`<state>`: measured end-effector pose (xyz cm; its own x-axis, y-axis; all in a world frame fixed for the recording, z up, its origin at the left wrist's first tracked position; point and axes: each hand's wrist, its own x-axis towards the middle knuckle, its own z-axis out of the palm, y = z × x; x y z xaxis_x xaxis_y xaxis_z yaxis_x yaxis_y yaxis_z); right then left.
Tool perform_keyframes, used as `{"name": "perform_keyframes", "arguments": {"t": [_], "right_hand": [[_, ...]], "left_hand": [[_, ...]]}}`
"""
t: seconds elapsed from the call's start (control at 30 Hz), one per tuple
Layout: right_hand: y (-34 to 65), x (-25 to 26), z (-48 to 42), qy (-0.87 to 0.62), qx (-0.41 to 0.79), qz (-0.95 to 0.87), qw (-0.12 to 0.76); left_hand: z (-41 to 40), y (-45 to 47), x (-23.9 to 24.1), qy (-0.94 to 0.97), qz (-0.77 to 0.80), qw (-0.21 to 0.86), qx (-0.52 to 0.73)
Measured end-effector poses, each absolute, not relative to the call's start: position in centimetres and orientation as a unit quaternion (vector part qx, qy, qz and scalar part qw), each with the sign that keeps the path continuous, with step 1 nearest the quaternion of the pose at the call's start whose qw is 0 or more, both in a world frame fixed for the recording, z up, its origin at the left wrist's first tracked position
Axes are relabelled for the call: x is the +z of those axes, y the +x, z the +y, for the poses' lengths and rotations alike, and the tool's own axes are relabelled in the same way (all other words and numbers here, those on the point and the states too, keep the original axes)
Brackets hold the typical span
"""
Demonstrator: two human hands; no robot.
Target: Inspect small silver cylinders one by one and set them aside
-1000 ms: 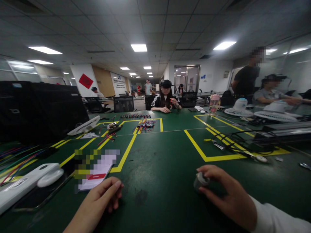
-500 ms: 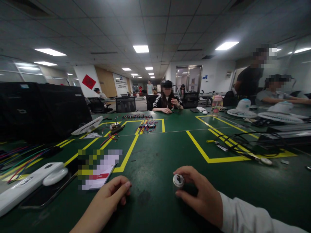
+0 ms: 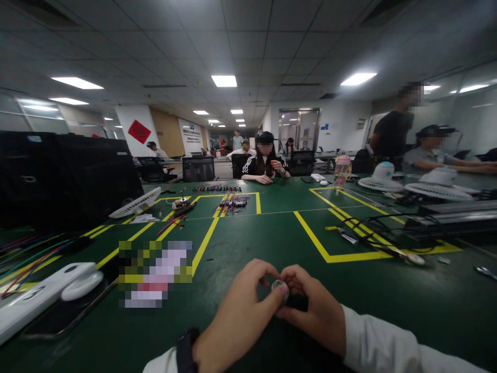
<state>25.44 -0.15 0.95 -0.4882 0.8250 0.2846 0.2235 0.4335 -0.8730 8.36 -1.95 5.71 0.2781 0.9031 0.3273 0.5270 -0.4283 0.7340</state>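
Both my hands meet over the green table (image 3: 252,233) near its front edge. My right hand (image 3: 314,311) is closed round a small silver cylindrical part (image 3: 280,286) with a dark body below it. My left hand (image 3: 240,316) pinches the top of the same part with thumb and forefinger. A dark band sits on my left wrist, and a white sleeve covers my right arm.
A blurred card (image 3: 155,272) and a white fan part (image 3: 50,290) lie at the left. Coloured wires (image 3: 233,202), a fan grille (image 3: 135,203) and a dark monitor (image 3: 66,176) stand further back. Black cables (image 3: 373,228) lie at the right. A person (image 3: 266,163) sits opposite; others are at the far right.
My right hand has carried the silver part leftward toward the middle. My left hand has left the table beside the card and closed on the part's top.
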Motion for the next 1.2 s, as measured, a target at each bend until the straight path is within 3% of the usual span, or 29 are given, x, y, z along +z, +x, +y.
{"name": "perform_keyframes", "arguments": {"t": [0.23, 0.6, 0.83, 1.0, 1.2], "right_hand": [[25.7, 1.1, -0.4, -0.36, 0.403, -0.763, 0.356], [25.8, 1.6, -1.0, -0.358, 0.42, -0.753, 0.359], [27.7, 1.7, -1.3, -0.386, 0.461, -0.697, 0.392], [32.1, 0.8, -1.2, -0.447, 0.364, -0.712, 0.401], [41.8, -0.6, -0.8, -0.58, 0.134, -0.693, 0.407]], "left_hand": [[-1.7, 6.9, 5.9, 0.748, 0.483, 0.227, 0.395], [-1.6, 4.8, 2.6, 0.792, 0.512, 0.203, 0.262], [-1.7, 3.5, 3.0, 0.746, 0.493, 0.3, 0.332], [-2.8, 0.7, 2.9, 0.667, 0.543, 0.353, 0.369], [-4.9, -4.6, 1.6, 0.56, 0.587, 0.418, 0.408]]}}
